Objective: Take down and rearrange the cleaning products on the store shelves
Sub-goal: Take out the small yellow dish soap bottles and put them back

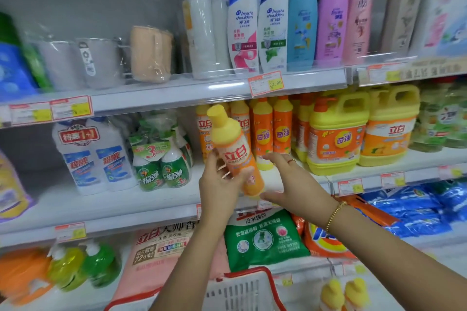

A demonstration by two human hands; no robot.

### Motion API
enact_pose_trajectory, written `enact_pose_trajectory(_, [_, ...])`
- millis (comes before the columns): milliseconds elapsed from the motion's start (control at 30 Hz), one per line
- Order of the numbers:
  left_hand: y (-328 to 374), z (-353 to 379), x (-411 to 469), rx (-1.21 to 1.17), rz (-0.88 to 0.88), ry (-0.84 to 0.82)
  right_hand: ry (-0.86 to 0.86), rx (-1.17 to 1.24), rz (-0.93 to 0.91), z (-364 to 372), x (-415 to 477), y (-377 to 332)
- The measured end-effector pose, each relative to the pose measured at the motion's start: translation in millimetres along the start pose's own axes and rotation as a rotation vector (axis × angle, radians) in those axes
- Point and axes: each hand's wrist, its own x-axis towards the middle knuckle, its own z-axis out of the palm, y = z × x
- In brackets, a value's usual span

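An orange dish-soap bottle with a yellow cap tilts to the left in front of the middle shelf. My left hand grips its lower body from the left. My right hand, fingers spread, touches the bottle's base from the right. Behind them stand more orange dish-soap bottles in a row on the same shelf. Two yellow jugs stand to their right.
White cleaner bottles and green spray bottles sit left on the middle shelf. Shampoo bottles line the top shelf. Detergent bags lie on the lower shelf. A white basket with a red rim is below my arms.
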Motion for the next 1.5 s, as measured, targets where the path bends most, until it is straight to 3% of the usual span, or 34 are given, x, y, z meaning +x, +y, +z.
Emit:
enact_pose_trajectory(233, [59, -10, -30, -0.37, -0.152, -0.028, 0.328, 0.181, -0.089, -10, -49, -32])
enact_pose_trajectory(400, [79, -24, -41, -0.518, -0.18, -0.095, 0.47, 0.152, -0.197, -8, -65, -37])
enact_pose_trajectory(500, [81, -27, -45, -0.575, -0.183, -0.135, 0.499, 0.282, -0.234, -13, -68, -39])
enact_pose_trajectory(633, [79, -32, -45, -0.721, -0.171, -0.206, 0.325, 0.885, -0.069, -27, -68, -49])
enact_pose_trajectory(767, [76, -30, -42, -0.798, -0.145, -0.295, -0.142, 1.744, 0.293, -29, -63, -41])
enact_pose_trajectory(833, [77, -25, -43, -0.813, -0.135, -0.288, -0.301, 1.997, 0.458, -30, -66, -41])
enact_pose_trajectory(900, [75, -21, -45, -0.806, -0.142, -0.215, -0.265, 1.877, 0.481, -30, -64, -38])
enact_pose_trajectory(933, [73, -20, -46, -0.793, -0.15, -0.165, -0.168, 1.635, 0.41, -31, -64, -38])
enact_pose_trajectory(1033, [70, -14, -51, -0.66, -0.16, -0.021, 0.106, 0.545, 0.025, -26, -68, -35])
enact_pose_trajectory(1067, [69, -11, -53, -0.614, -0.16, 0.015, 0.131, 0.347, -0.034, -22, -68, -34])
enact_pose_trajectory(1233, [62, 0, -57, -0.416, -0.188, 0.063, 0.195, 0.065, 0.032, -5, -66, -40])
enact_pose_trajectory(1300, [63, -3, -55, -0.388, -0.201, 0.004, 0.174, 0.125, 0.06, -10, -67, -38])
enact_pose_trajectory(1333, [63, -6, -52, -0.415, -0.215, -0.033, 0.104, 0.265, 0.105, -14, -69, -38])
enact_pose_trajectory(1500, [57, -22, -25, -0.665, -0.397, -0.171, -0.531, 1.392, 0.371, -26, -80, -32])
